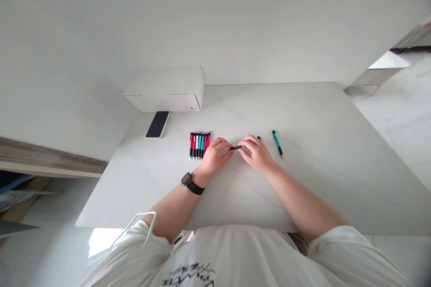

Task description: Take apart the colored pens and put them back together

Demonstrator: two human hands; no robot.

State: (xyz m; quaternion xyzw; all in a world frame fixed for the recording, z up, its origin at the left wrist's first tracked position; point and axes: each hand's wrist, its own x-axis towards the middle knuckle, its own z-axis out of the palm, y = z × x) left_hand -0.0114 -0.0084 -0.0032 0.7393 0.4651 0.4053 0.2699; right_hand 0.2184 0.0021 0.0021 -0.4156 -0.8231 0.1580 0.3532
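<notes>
My left hand (215, 156), with a black watch on its wrist, pinches one end of a short black pen part (235, 148). The fingertips of my right hand (257, 154) close on its other end. Just left of my left hand, a row of several pens (199, 145) lies side by side, with pink, white and teal barrels and black grips. To the right of my right hand lies a single teal and black pen (278, 143). Behind the right hand, a small black piece (259, 138) shows, mostly hidden by the fingers.
On the white marbled table (232, 197), a white box (164, 92) stands at the back left against the wall. A dark-screened phone (158, 124) lies in front of it. A white cable (150, 228) loops over my left sleeve.
</notes>
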